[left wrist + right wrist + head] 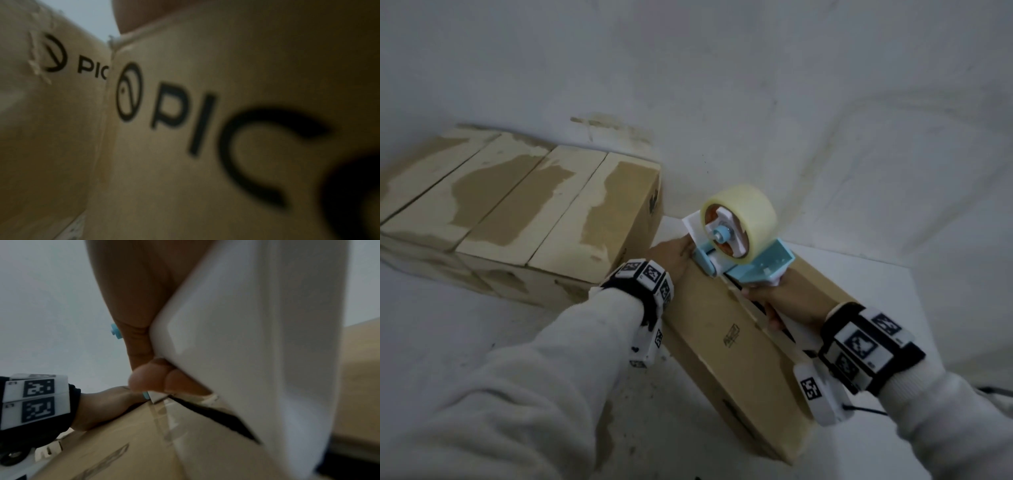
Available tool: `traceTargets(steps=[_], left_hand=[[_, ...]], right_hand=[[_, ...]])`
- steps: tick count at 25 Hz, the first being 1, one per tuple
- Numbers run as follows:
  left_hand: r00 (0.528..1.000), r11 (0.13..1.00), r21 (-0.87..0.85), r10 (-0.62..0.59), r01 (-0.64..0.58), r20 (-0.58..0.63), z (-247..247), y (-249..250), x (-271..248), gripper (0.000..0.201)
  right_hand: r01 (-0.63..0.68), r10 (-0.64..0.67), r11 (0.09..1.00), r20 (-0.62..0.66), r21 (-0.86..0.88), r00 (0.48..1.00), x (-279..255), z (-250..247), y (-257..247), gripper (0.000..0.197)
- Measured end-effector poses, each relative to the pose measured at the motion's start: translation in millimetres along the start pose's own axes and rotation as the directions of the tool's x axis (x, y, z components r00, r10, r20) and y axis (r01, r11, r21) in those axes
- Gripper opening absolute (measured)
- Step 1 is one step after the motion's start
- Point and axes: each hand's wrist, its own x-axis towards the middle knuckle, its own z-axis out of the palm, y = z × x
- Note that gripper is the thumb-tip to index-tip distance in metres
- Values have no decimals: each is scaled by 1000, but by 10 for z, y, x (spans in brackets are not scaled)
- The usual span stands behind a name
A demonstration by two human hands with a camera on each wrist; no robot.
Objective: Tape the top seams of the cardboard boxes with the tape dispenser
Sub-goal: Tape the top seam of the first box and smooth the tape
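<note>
Hands at work over a long cardboard box (722,342) on a white floor (517,342), seen from the head camera: the right hand (787,301) is wrapped around the handle of a blue-and-white tape dispenser (739,246), its tape roll (743,212) raised above the box's far end, while the left hand (671,257) rests at that far end, its fingers hidden, so its grip cannot be told. A row of boxes (517,212) stands to the left, by the wall.

Left wrist camera: blurred box sides printed "PIC" (185,113), close up.

Right wrist camera: fingers (148,379) curl tight on the white handle (257,353) above the open top seam (164,423).
</note>
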Motion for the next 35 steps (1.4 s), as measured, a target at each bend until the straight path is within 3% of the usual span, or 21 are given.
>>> traceTargets(steps=[3,8,12,17,19,22,24,26,29,32,35], left_hand=[[1000,999,42,3,-2,-19,16,27,22,65],[997,996,-49,-72,72,-3,44,-80,116,77],[997,996,-58,-76,74,-33,77,-110,142,48],[998,998,-20,-59,59,33,0,6,83,52],[999,994,98,-46,44,17,-68,189,-57,60],[994,964,256,-48,72,-100,-38,434,-438,74],[986,973,204,-77,106,-145,203,497,-776,92],[989,977,167,-121,134,-84,528,600,-1132,115],[994,972,218,-78,93,-75,1004,701,-1334,141],[990,947,309,-54,93,-131,1167,752,-1238,145],[982,929,350,-57,118,-180,1167,786,-1208,134]], right_hand=[[-2,2,1000,15,10,1000,-56,7,45,14],[-92,91,994,18,64,996,-461,-209,312,20],[-71,69,987,19,145,997,-886,-330,684,19],[-56,79,981,-115,186,990,-940,-256,1003,17],[-41,76,970,-138,240,988,-902,-216,1025,22],[-8,52,976,-197,217,979,-829,-135,950,11],[9,40,978,-234,206,972,-719,-60,857,9],[29,32,973,-259,229,965,-618,9,763,9],[65,-11,969,-220,237,975,-557,13,689,11],[97,-57,954,-147,282,987,-536,-50,722,12],[103,-76,961,-113,257,991,-519,-94,744,18]])
